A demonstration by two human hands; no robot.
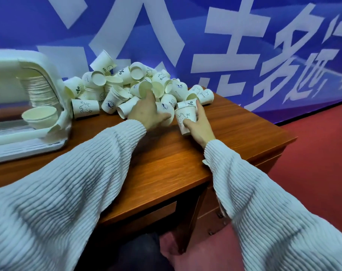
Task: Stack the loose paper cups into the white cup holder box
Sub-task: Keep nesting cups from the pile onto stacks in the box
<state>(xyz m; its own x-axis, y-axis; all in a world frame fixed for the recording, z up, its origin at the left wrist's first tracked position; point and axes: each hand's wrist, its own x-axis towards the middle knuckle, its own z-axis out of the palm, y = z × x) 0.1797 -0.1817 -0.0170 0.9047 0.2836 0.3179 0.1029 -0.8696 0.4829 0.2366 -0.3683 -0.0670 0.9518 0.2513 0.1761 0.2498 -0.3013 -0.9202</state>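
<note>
A person in a ribbed white sweater reaches both hands across a brown wooden desk toward a heap of loose paper cups. The cups are white with small dark cartoon prints and lie tumbled at the far side of the desk, against a blue banner with large white characters.

The right hand grips a cup printed "Hi" at the near edge of the heap; the thumb lies along its left side and the fingers curl round its right side, one fingertip reaching up to its rim. The cup stands tilted, its mouth away from the person.

The left hand rests among the cups in the middle of the heap, its fingers spread and reaching forward. One finger touches the rim of a cup lying on its side, and the thumb lies against another cup to the right. Whether it has closed on any cup cannot be told.

The white cup holder box stands at the left end of the desk, just beside the heap. A long nested stack of cups lies inside it, and a short stack of cups sits nearer its open front.

A red floor lies to the right of the desk.
</note>
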